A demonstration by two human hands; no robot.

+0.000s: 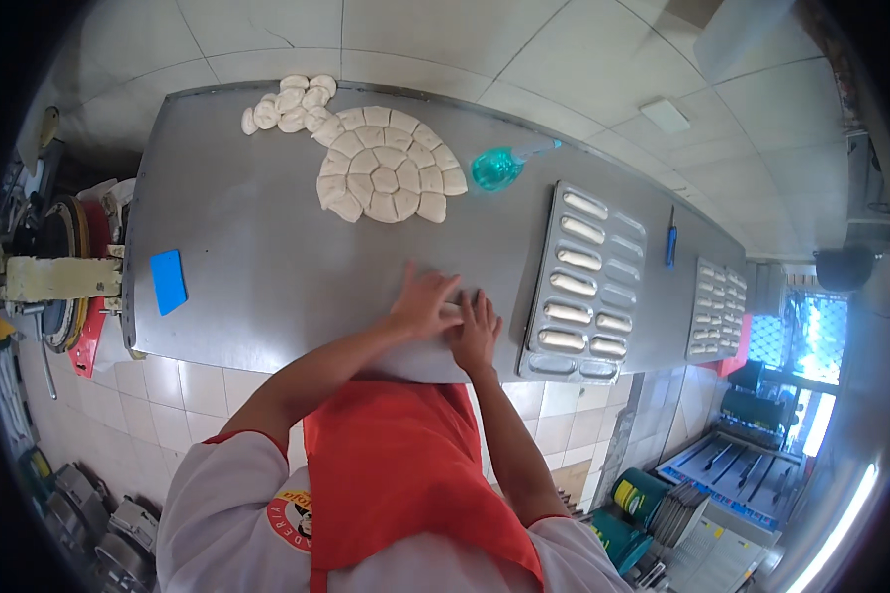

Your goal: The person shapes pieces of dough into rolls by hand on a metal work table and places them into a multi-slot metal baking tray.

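Red apron (396,465) comes first, close against the near edge of the desk (257,267). Just past it, both hands meet over a small pale piece, apparently dough (453,306), lying on the metal near that edge. From where I stand, only a sliver of it shows between the fingers, so its long axis is hard to read; it seems to run from left to right.

The left hand (428,304) comes at it from the left, fingers partly spread, thumb pointing across toward the other hand. The right hand (476,332) is at its right side, fingers stretched out fairly straight and slightly parted. Both touch or nearly touch the dough; whether either actually grips it, I cannot tell.

To the right stands the tray (537,296), its length running away from the person, and the rolls (573,285) in it lie crosswise. The right hand is clearly nearer to it, with a strip of bare metal between. Beyond the hands rests the turtle (384,180), well apart from them.
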